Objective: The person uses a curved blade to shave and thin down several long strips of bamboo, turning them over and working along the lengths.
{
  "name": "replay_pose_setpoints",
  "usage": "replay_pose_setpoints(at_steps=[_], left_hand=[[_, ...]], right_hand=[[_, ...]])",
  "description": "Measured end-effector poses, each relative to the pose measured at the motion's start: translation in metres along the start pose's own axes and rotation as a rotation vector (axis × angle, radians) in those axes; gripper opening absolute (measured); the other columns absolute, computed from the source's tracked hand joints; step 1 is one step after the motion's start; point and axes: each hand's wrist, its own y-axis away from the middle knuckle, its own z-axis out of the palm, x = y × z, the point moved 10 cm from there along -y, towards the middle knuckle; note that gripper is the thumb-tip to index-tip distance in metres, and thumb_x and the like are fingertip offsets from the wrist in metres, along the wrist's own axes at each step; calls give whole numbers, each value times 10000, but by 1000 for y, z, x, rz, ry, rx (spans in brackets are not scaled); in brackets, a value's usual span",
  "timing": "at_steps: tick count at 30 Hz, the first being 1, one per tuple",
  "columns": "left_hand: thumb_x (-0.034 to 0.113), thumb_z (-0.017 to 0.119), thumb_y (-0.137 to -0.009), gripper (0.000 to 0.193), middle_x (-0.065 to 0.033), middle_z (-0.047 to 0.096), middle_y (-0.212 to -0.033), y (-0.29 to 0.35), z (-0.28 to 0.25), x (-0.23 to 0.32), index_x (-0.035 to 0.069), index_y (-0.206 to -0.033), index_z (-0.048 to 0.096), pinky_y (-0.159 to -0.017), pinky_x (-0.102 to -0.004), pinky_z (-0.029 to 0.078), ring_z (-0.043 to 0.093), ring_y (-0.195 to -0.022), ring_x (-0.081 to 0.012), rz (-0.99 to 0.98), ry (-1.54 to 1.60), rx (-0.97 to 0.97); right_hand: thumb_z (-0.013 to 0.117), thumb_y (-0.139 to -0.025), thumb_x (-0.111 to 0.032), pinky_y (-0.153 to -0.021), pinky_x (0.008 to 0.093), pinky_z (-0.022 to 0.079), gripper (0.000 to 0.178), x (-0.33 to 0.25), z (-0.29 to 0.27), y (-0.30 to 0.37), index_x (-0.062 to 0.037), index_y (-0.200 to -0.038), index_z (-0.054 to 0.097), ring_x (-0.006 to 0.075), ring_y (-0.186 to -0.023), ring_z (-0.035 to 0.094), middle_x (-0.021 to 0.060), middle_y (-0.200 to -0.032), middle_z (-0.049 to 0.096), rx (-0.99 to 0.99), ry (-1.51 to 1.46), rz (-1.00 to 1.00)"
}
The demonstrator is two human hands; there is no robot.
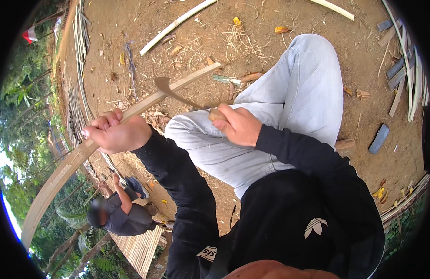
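My left hand [118,132] is closed around a long, pale bamboo strip [61,171], which runs from the lower left up toward the middle of the ground. In my right hand [241,125] is the short wooden handle of a knife [182,98] with a curved, brownish blade. The blade's broad end lies across the strip, just beyond my left hand; whether it cuts into the strip, I cannot tell. My legs in light grey trousers [312,79] are folded beneath my right hand.
Thin curled shavings [240,42] litter the brown earth. Pale strips [178,25] lie farther off, and cut pieces [401,69] pile up at right near a phone [379,138]. At lower left, another person [124,209] sits by a slatted bamboo platform [139,246].
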Motion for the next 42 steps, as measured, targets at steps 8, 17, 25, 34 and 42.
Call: replay_pose_setpoints(at_steps=[8,17,25,34,42], left_hand=[[334,443,-966,383,32,279,-581,-17,4,-17,148,-659,313,-437,-265,224,250,-467,-94,-72,35,-26],[319,414,-967,355,38,301,-584,-10,4,-15,150,-669,321,-422,-261,234,265,-453,-96,-88,20,-29],[306,421,-958,349,32,291,-568,-12,3,-17,140,-668,322,-415,-270,230,262,-440,-103,-92,39,-39],[299,421,-974,370,24,296,-555,-5,8,-11,142,-654,321,-421,-251,239,275,-445,-92,-76,92,-54],[214,472,-951,296,24,304,-525,-6,30,-10,126,-694,354,-385,-240,227,278,-419,-75,-51,159,-101]], right_hand=[[470,-944,-433,-604,513,450,431,7,-3,-10,-3,-931,459,457,-697,599,260,-662,584,-55,56,41],[446,-954,-473,-575,475,441,463,26,-6,-7,-14,-1007,454,443,-670,591,239,-661,567,36,-20,66],[434,-946,-489,-632,506,451,498,52,-16,-19,6,-978,471,453,-710,602,262,-684,589,-14,56,235],[440,-953,-480,-582,472,447,484,46,-17,-19,0,-1011,459,460,-692,585,248,-677,574,-46,123,246],[438,-951,-463,-635,511,446,476,42,-17,-23,11,-993,448,472,-738,593,279,-700,584,-30,98,265]])
